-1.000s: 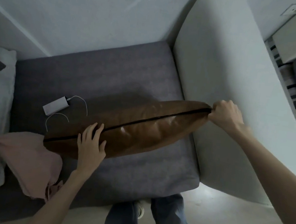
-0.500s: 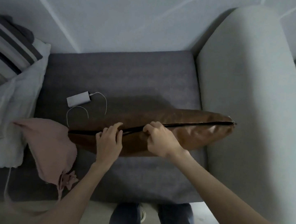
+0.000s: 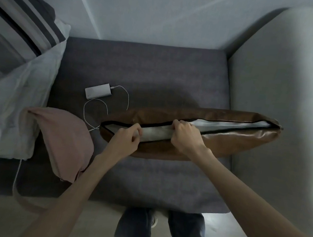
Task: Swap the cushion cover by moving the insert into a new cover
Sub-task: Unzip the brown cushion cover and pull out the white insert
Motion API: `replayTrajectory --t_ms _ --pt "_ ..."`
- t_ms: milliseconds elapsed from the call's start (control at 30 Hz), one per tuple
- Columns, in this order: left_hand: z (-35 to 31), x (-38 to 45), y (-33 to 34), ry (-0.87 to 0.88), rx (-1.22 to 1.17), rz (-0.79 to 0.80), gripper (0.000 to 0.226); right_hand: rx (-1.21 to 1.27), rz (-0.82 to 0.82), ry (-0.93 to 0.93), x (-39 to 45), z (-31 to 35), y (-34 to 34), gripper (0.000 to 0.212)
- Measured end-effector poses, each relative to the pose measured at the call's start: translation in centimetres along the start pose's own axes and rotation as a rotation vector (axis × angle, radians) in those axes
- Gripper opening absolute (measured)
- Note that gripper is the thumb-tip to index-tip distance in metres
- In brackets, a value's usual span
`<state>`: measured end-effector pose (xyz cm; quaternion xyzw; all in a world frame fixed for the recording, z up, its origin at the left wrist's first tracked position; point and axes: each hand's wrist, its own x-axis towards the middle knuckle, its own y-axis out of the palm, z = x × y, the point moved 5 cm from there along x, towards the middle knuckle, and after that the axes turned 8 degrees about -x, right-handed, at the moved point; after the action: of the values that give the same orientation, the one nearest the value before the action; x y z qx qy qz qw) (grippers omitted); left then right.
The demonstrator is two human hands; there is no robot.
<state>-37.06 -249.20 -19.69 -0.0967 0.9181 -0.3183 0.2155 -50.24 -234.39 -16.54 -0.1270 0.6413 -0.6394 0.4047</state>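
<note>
A brown leather-look cushion cover [image 3: 234, 142] lies across the grey sofa seat [image 3: 158, 70], its zip open along the top. The white insert [image 3: 230, 125] shows through the gap. My right hand [image 3: 186, 138] grips the near edge of the opening at the middle. My left hand [image 3: 127, 140] pinches the near edge close to the cover's left end. A pink fabric cover [image 3: 65, 140] lies crumpled on the seat, left of the cushion.
A white power bank [image 3: 99, 91] with a looped white cable [image 3: 97, 110] lies behind the cushion's left end. A white cushion [image 3: 7, 110] and striped fabric [image 3: 15, 18] sit at the left. The pale sofa armrest [image 3: 286, 91] bounds the right. My legs [image 3: 160, 236] stand below the seat edge.
My right hand drew the zip from the right end toward the middle. The cover now gapes open, showing the white insert. Both hands hold the near edge of the opening.
</note>
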Motion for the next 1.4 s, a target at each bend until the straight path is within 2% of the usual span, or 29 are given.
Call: replayTrajectory --t_ms 67,133,167,233,300,467,567,633,767,1000,1133,1400 --pt "1.0 0.1 -0.9 -0.109 0.068 0.019 0.017 -0.019 0.044 0.014 0.3 0.6 0.6 0.026" --pt "1.8 0.3 -2.8 -0.231 0.212 -0.033 0.029 -0.042 0.088 0.02 -0.3 1.1 1.6 0.033" --pt "2.2 0.5 -3.9 -0.283 0.255 -0.066 0.038 -0.042 0.118 0.029 -0.8 1.1 2.4 0.041" --pt "2.6 1.0 -5.4 -0.343 0.343 -0.079 0.07 -0.025 0.186 0.059 -1.9 1.2 3.7 0.064" --pt "2.4 1.5 -5.8 -0.307 0.492 -0.036 0.096 -0.05 0.218 0.069 -2.3 1.6 4.2 0.079" --pt "2.3 0.8 -5.1 -0.232 0.511 -0.045 0.118 -0.284 0.02 -0.135 1.2 6.5 2.0 0.087" --pt "2.5 0.4 -4.3 -0.176 0.47 -0.101 0.128 -0.317 0.017 -0.262 3.6 10.4 1.7 0.083" --pt "2.6 0.5 -3.8 -0.157 0.459 -0.093 0.13 -0.331 0.074 -0.302 4.9 12.6 2.6 0.078" --pt "3.7 1.1 -3.7 -0.153 0.489 -0.054 0.122 -0.338 0.205 -0.279 6.7 15.4 4.7 0.087" --pt "5.2 2.5 -4.4 -0.246 0.439 0.054 0.107 -0.407 0.18 -0.23 9.8 16.1 7.1 0.065" --pt "5.1 2.8 -4.0 -0.233 0.443 0.084 0.107 -0.365 0.147 -0.219 9.8 15.3 7.3 0.061" --pt "5.0 3.2 -3.4 -0.196 0.376 0.109 0.115 -0.122 0.119 -0.24 6.9 12.6 3.8 0.02"
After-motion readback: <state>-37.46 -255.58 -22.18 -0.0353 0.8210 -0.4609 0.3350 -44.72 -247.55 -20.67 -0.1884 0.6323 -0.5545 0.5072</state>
